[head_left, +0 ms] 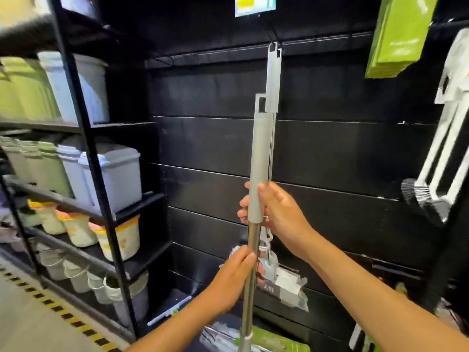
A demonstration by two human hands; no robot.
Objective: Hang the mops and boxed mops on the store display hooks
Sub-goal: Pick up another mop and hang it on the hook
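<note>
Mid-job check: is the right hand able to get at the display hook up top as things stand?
Probably not yet. The right hand grips the held mop by its grey handle, and the hook sits well above it, already carrying the hanging mop. Nothing blocks the space between.

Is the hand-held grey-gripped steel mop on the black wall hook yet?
No, the mop has its top loop below the black wall hook, where another mop hangs.

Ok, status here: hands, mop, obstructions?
Left hand grips mop pole, right hand its grey handle. Loop below hook, not hung. Another mop already hangs there.
</note>
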